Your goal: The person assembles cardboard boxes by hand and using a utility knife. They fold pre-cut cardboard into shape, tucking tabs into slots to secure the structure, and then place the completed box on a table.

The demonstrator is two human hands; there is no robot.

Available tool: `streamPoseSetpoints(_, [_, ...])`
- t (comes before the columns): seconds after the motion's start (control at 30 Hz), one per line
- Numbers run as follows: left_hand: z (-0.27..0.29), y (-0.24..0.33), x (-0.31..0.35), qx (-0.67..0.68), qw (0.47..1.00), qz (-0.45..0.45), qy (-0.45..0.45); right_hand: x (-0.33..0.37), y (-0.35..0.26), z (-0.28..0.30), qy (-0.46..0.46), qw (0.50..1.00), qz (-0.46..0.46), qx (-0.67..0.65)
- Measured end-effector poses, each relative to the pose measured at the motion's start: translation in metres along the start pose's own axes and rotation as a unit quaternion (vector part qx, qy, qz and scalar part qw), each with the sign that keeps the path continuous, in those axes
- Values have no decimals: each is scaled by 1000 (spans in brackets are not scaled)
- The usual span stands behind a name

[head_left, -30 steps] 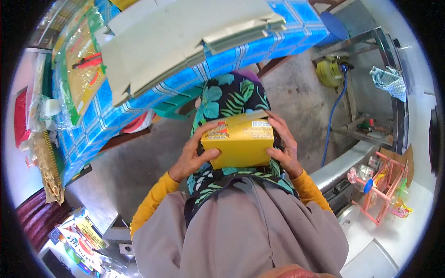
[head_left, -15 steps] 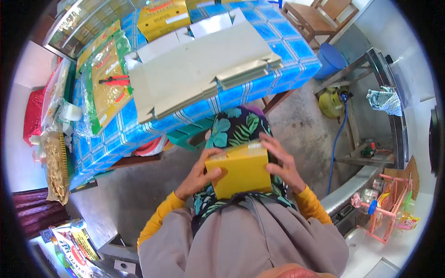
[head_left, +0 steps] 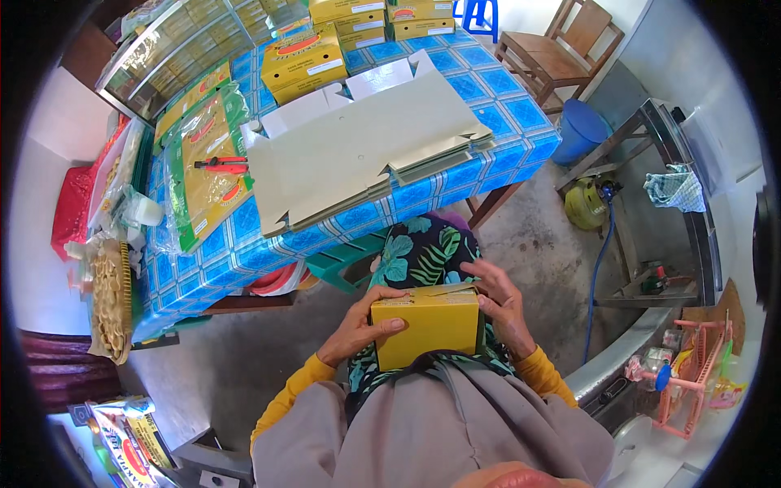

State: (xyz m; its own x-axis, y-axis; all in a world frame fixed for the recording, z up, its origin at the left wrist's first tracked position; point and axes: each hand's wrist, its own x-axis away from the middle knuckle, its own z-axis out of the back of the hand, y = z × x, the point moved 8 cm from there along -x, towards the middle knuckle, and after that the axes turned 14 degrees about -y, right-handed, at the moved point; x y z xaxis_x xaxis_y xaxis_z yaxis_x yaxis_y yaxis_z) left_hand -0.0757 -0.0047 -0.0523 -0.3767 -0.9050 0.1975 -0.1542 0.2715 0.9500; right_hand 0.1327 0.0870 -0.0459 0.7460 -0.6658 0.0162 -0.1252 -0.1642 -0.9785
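Note:
A yellow cardboard box [head_left: 427,329] rests on my lap, its plain face toward me and its printed top edge facing away. My left hand [head_left: 364,329] is closed on its left side, with the thumb lying along the near face. At the box's upper right corner, my right hand [head_left: 503,305] has its fingers spread and lifted off the top. Its thumb is against or close to the right side. Beyond my knees, a stack of flat, unfolded box blanks [head_left: 366,146] lies pale side up on the table [head_left: 521,134].
Left of the blanks, a red cutter [head_left: 221,165] lies on plastic-wrapped packaging [head_left: 207,138]. Yellow boxes [head_left: 303,65] stand behind. A basket of pale rounds [head_left: 108,293] sits at the left edge. At right are a gas cylinder [head_left: 584,203], a blue bucket [head_left: 582,124] and a wooden chair [head_left: 561,57].
The fingers of my right hand have lifted from the box's top corner. The box has shifted slightly right and nearer in view. The table appears lower as the view has tilted up.

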Motion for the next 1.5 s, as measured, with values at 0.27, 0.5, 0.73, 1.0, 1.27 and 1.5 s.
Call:
streamPoseSetpoints(0.27, [-9,15,8,-50,998,-25,41,5,8,-5,-34,996,-16,78])
streamPoseSetpoints(0.5, [1,-29,3,-101,987,-2,124,21,65,10,82,992,-94,27])
streamPoseSetpoints(0.73, [-3,-34,3,-166,926,-72,331,7,31,-17,104,974,26,197])
streamPoseSetpoints(1.0, [13,-37,-9,-105,951,-29,289,-6,34,-4,100,984,-46,139])
streamPoseSetpoints(1.27, [6,86,10,-320,922,-172,136,-27,-78,-15,-76,953,226,188])
streamPoseSetpoints(1.5, [-33,135,36,-594,701,-367,143,-40,-58,-24,-137,947,21,-289])
